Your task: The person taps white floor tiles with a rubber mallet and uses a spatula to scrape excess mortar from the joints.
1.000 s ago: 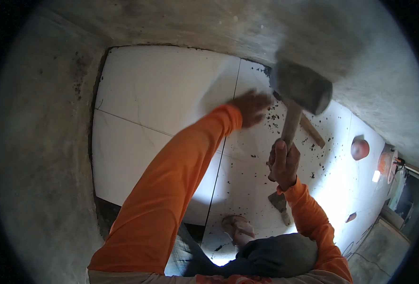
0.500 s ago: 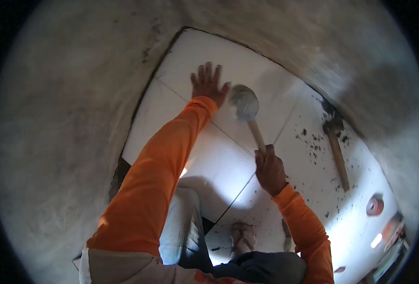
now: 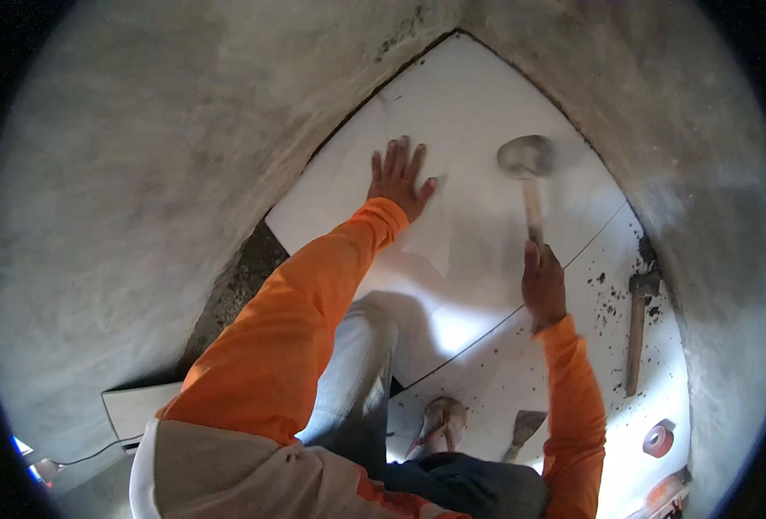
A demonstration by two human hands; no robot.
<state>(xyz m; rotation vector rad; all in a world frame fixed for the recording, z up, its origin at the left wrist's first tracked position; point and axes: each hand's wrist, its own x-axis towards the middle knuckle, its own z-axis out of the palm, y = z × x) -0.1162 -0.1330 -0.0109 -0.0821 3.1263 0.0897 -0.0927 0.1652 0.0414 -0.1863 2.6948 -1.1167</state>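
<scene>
My left hand lies with fingers spread on a large white floor tile near the corner of two walls. My right hand grips the wooden handle of a mallet. Its rounded grey head is slightly blurred and stands over the tile's right part. Whether the head touches the tile, I cannot tell. A dark joint line runs between this tile and the ones nearer to me.
Grey plastered walls enclose the tiles. On the right lie a wooden-handled hammer, dark crumbs, a reddish roll and an orange object. A trowel lies near my foot. Rough bare floor shows at left.
The view has turned, so the wall corner sits farther right. The mallet has moved right, away from my left hand. My left hand is still spread on the tile.
</scene>
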